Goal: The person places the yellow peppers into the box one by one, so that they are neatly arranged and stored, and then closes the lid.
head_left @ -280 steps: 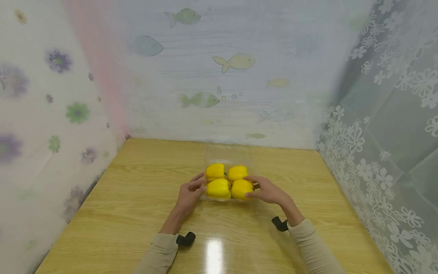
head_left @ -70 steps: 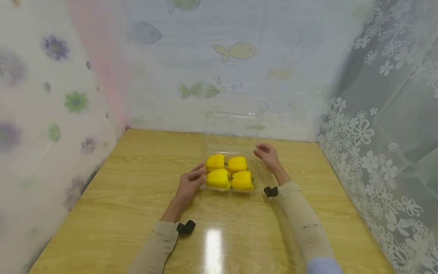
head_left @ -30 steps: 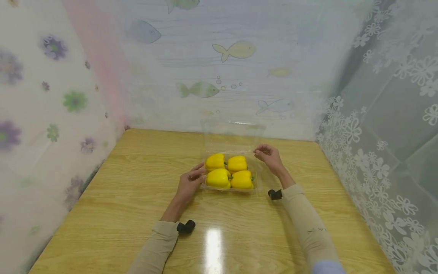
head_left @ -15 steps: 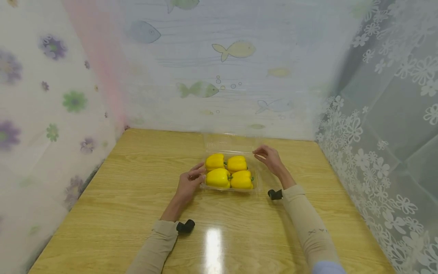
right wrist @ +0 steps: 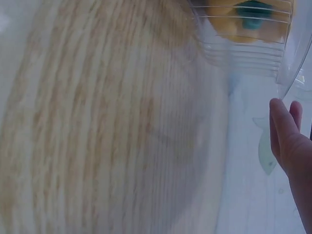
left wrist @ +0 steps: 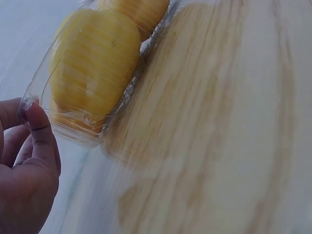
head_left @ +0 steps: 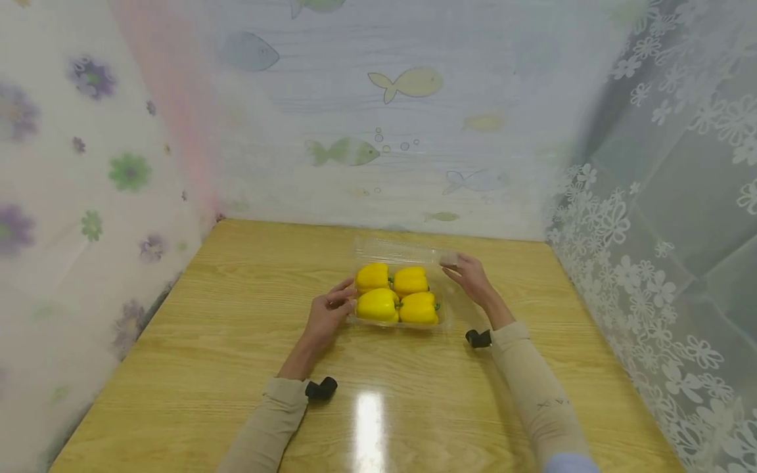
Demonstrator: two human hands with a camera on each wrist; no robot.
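Several yellow bell peppers (head_left: 376, 305) lie in the base of a clear plastic clamshell box (head_left: 420, 326). Its hinged lid (head_left: 390, 249) is raised at the back and shows as a narrow band behind the peppers. My left hand (head_left: 326, 314) pinches the box's left rim between thumb and fingers, plainly so in the left wrist view. At the back right corner, my right hand (head_left: 470, 276) has its fingertips right at the lid's edge. In the right wrist view the right hand's fingers (right wrist: 282, 117) are nearly straight, touching the clear plastic edge.
The box rests on a wood-grain table (head_left: 236, 315). A curtain with fish drawings (head_left: 408, 82) hangs along the table's back edge, with flowered sheets on both sides. Each wrist carries a black camera mount (head_left: 321, 389).
Over the last two seconds the lid has swung down from upright, its top edge dropping in the head view. My right hand earlier left the front right pepper for the back corner; my left stays put.
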